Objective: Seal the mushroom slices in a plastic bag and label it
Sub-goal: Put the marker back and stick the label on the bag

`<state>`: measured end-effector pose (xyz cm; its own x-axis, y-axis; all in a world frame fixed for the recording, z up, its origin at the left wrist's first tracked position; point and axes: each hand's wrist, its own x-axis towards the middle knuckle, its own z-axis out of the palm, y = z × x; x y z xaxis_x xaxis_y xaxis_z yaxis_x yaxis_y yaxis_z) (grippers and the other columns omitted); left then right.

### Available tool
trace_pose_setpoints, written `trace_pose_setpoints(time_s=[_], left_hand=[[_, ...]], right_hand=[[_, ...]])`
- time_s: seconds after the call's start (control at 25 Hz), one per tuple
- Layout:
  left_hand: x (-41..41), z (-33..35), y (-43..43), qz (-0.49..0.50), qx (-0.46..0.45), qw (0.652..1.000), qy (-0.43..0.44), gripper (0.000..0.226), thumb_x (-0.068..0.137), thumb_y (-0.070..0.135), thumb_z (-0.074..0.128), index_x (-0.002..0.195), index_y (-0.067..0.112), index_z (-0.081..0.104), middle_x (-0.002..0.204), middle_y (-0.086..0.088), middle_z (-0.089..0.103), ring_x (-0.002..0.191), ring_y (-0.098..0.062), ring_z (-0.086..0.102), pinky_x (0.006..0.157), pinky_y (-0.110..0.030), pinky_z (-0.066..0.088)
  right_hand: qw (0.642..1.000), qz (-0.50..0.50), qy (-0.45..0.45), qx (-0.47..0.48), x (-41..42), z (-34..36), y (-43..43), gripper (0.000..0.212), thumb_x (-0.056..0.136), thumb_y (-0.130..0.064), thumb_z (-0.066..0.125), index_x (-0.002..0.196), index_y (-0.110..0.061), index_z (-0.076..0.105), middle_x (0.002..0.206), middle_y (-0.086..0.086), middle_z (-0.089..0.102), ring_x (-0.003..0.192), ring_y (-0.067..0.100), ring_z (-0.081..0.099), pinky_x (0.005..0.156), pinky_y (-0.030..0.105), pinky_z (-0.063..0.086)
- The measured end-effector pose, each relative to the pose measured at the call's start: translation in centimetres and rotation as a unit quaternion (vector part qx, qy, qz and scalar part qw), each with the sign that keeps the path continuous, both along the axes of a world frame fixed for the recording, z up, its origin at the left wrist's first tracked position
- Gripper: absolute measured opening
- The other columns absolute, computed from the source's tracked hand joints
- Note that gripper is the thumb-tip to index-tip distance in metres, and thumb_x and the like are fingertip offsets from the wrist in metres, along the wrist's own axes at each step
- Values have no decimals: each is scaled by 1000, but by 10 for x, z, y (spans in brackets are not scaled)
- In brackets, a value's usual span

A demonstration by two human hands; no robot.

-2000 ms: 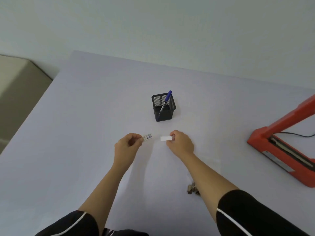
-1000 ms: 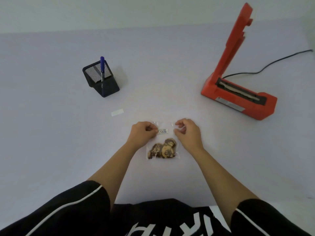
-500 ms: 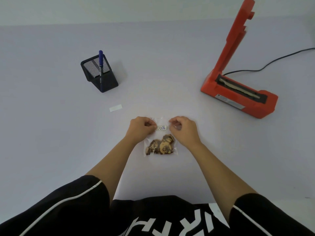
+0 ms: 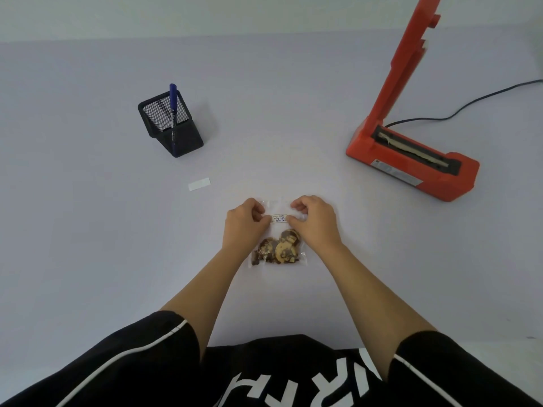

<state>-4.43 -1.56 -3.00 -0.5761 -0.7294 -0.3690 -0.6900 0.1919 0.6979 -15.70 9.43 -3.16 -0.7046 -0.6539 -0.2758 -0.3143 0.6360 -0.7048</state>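
Label going onto the mushroom bag

My left hand (image 4: pixel 244 226) and right hand (image 4: pixel 314 223) pinch the small white printed label (image 4: pixel 278 218) onto the clear plastic bag of brown mushroom slices (image 4: pixel 277 246), flat on the pale counter (image 4: pixel 88 230), at 6 o'clock from centre.

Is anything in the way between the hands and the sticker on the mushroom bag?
Nothing visible is. The left hand and right hand are already at either end of the label, which lies on the upper part of the bag, above the mushroom slices.
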Motion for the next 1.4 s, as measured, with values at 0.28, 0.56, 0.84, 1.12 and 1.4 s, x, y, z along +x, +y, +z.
trace_pose_setpoints(time_s=[0.28,0.56,0.84,1.12,1.4], left_hand=[[30,-16,-2,-242,-203,945,82,35,86,18,45,109,9,69,83,-13,59,63,-24,57,59,-25,48],[32,-20,-6,-274,-248,928,52,38,85,19,43,107,7,71,79,-16,56,61,-28,56,57,-23,42],[32,-20,0,-247,-255,934,33,39,85,18,42,110,1,67,83,-20,58,64,-33,59,55,-32,52],[34,-21,-1,-268,-271,924,25,40,84,18,42,111,3,68,84,-21,57,64,-33,59,56,-32,52],[33,-15,-6,-291,-258,921,20,38,83,14,46,116,6,65,84,-23,55,59,-33,56,51,-32,50]], right_hand=[[1000,-2,16,-14,3,-2,1,28,74,-26,76,95,-10,66,95,2,62,85,10,55,80,23,48],[999,-28,8,-14,7,-7,-2,27,73,-22,76,94,-10,63,95,5,61,88,14,55,83,28,48],[999,-45,15,-22,7,-11,-4,22,76,-24,74,91,-11,63,91,3,60,83,12,54,78,24,46],[998,-53,30,-24,10,-12,-6,16,81,-20,69,91,-10,63,91,3,59,82,11,53,76,21,44],[998,-47,22,-29,10,-13,-3,28,77,-27,73,94,-9,62,94,3,58,86,12,52,78,23,44]])
